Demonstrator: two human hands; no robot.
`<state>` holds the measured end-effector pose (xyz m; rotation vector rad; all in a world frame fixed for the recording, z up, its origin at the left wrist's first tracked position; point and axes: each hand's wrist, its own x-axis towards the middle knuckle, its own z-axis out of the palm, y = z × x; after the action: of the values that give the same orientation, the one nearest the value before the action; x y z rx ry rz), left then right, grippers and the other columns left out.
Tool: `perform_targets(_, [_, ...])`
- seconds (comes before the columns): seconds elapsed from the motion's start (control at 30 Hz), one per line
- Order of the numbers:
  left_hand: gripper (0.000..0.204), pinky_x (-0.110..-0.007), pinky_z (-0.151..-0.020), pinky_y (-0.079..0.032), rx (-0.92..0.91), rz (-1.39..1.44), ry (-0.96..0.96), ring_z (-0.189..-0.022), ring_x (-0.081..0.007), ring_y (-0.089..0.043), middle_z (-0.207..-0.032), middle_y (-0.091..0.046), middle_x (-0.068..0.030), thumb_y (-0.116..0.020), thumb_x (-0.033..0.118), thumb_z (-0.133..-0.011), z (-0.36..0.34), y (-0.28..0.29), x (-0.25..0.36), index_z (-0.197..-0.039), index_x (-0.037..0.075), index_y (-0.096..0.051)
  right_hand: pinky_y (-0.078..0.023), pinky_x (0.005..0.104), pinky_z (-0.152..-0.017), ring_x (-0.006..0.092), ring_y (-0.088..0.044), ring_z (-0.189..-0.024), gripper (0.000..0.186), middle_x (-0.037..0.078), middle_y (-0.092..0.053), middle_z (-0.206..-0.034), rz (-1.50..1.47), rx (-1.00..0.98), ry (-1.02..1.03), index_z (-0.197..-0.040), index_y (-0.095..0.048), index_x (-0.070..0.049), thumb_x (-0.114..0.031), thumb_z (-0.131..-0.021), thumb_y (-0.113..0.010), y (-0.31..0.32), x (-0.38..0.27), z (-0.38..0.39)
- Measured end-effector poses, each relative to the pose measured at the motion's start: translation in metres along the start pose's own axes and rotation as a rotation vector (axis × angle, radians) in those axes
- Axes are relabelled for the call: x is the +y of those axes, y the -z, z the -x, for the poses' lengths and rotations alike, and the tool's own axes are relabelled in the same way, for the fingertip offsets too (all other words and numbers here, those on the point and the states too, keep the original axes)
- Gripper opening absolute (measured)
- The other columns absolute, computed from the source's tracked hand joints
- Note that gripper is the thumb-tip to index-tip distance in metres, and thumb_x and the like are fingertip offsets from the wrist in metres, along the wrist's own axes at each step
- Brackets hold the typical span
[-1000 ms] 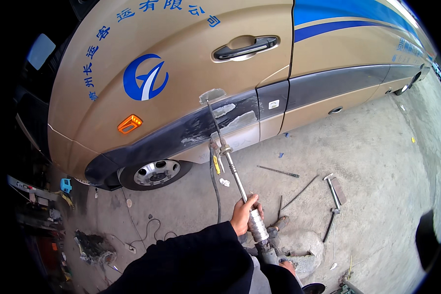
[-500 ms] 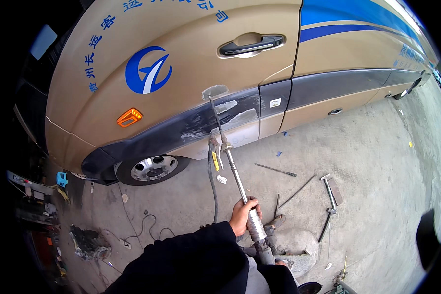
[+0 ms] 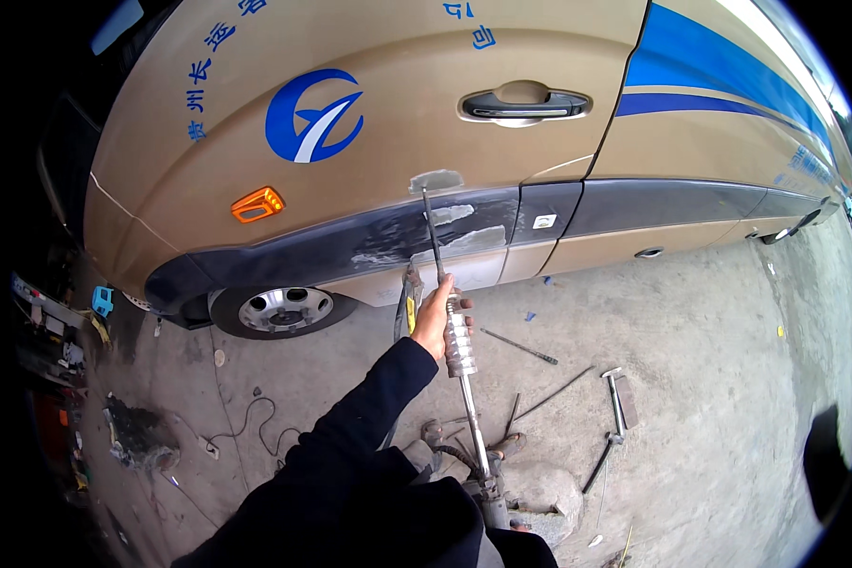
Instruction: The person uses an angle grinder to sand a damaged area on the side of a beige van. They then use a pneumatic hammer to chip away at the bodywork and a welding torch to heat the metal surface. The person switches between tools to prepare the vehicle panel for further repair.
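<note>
My left hand (image 3: pixel 434 320) is closed around the ribbed metal sliding weight of a slide hammer (image 3: pixel 473 417). The tool's thin rod reaches up to a bare grey patch (image 3: pixel 436 180) on the tan door (image 3: pixel 379 170) of a large vehicle; its tip appears to touch the patch's lower edge. At the tool's rear end, my right hand (image 3: pixel 519 526) shows only a few fingers, curled by the grip; the rest is hidden under the sleeve and tool. Sanded, scratched paint covers the dark lower trim (image 3: pixel 388 241) beside the rod.
A yellow-marked clamp (image 3: pixel 411 308) with a cable hangs by the lower panel. On the concrete floor lie a hammer (image 3: pixel 617 407), thin rods (image 3: pixel 556 393) and a file-like tool (image 3: pixel 519 346). A front wheel (image 3: pixel 284 310) stands to the left, near a loose black cable (image 3: pixel 256 417).
My left hand has slid the weight up the shaft toward the door, baring the shaft behind it. The tip stays at the patch. The view has shifted slightly.
</note>
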<state>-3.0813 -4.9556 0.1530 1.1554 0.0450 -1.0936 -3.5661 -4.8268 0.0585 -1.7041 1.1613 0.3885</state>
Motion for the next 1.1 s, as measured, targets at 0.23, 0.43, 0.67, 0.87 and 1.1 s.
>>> perform_targets(0.23, [0.044, -0.032, -0.052, -0.044, -0.610, 0.799, 0.070, -0.056, -0.0148, -0.050, -0.068, -0.048, 0.0011, -0.055, 0.056, -0.092, -0.021, 0.017, -0.025, -0.098, 0.013, -0.052, -0.047, 0.0457, -0.095, 0.0366, -0.060, -0.112, 0.048, 0.022, -0.065, -0.114, -0.010, 0.012, 0.027, -0.111, -0.069, -0.013, -0.050, -0.084, -0.055, 0.002, -0.003, -0.001])
perform_targets(0.43, [0.045, -0.036, -0.055, -0.050, -0.130, 0.241, 0.041, -0.059, -0.0186, -0.056, -0.071, -0.052, 0.0010, -0.055, 0.058, -0.091, -0.003, -0.006, -0.006, -0.098, 0.014, -0.050, -0.047, 0.0461, -0.094, 0.0369, -0.060, -0.112, 0.047, 0.022, -0.065, -0.113, -0.033, 0.040, 0.007, -0.110, -0.070, -0.013, -0.050, -0.085, -0.055, 0.004, 0.004, 0.014])
perform_targets(0.67, [0.041, -0.039, -0.050, -0.052, 0.116, 0.101, 0.012, -0.056, -0.0216, -0.059, -0.069, -0.053, -0.0027, -0.059, 0.051, -0.091, 0.001, -0.012, -0.018, -0.098, 0.012, -0.049, -0.048, 0.0465, -0.093, 0.0373, -0.061, -0.111, 0.047, 0.023, -0.065, -0.112, -0.021, 0.029, -0.005, -0.109, -0.070, -0.013, -0.050, -0.085, -0.056, 0.007, -0.002, 0.004])
perform_targets(0.87, [0.042, -0.038, -0.049, -0.052, 0.012, 0.090, 0.018, -0.055, -0.0203, -0.059, -0.068, -0.052, -0.0022, -0.058, 0.052, -0.092, 0.006, -0.019, -0.010, -0.098, 0.011, -0.049, -0.048, 0.0468, -0.093, 0.0376, -0.061, -0.110, 0.046, 0.023, -0.065, -0.111, -0.038, 0.027, -0.013, -0.109, -0.070, -0.013, -0.050, -0.085, -0.056, 0.004, -0.006, 0.009])
perform_targets(1.1, [0.040, -0.040, -0.051, -0.053, 0.028, 0.105, 0.028, -0.057, -0.0213, -0.059, -0.070, -0.052, -0.0027, -0.058, 0.051, -0.092, -0.004, -0.007, -0.010, -0.098, 0.013, -0.047, -0.048, 0.0472, -0.092, 0.0380, -0.062, -0.109, 0.046, 0.023, -0.066, -0.110, -0.057, 0.042, 0.000, -0.108, -0.070, -0.012, -0.050, -0.085, -0.056, 0.002, -0.004, 0.011])
